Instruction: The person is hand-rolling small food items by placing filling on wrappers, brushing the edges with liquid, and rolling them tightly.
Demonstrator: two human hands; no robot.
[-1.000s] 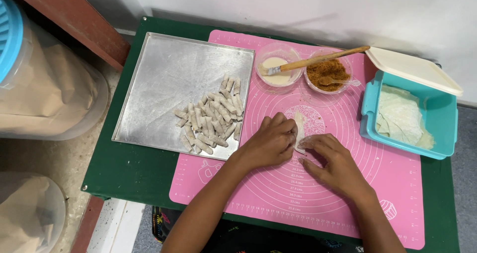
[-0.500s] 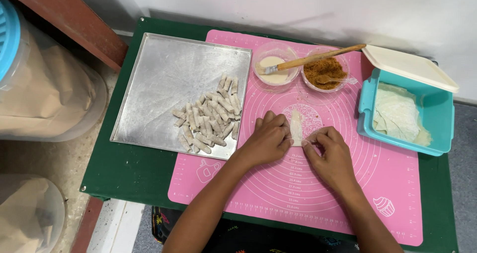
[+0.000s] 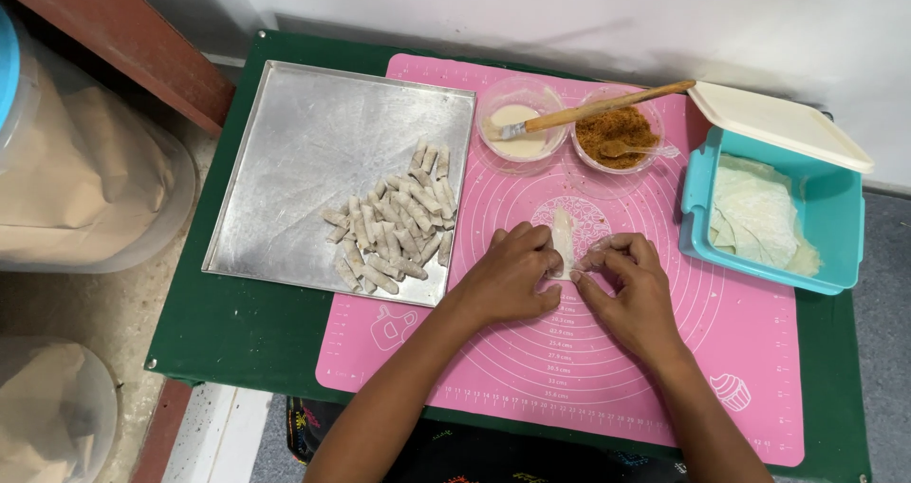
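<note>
My left hand [image 3: 511,274] and my right hand [image 3: 628,286] rest side by side on a pink silicone mat [image 3: 740,331]. Between their fingertips lies a small pale rolled wrapper [image 3: 563,239], and both hands pinch it from either side. Left of the mat a metal tray [image 3: 304,151] holds several finished small rolls [image 3: 394,222] in a heap near its right edge.
At the mat's far edge stand a clear bowl of white paste [image 3: 517,122] with a wooden brush [image 3: 607,108] across it and a bowl of brown filling [image 3: 619,139] with a spoon. A turquoise box [image 3: 845,255] of wrappers, lid [image 3: 778,124] ajar, sits right. Large plastic tubs [image 3: 85,170] stand left of the green table [image 3: 237,331].
Both hands have closed in on the wrapper, which has been rolled from a flatter piece into a narrow roll between the fingertips. The view has shifted slightly.
</note>
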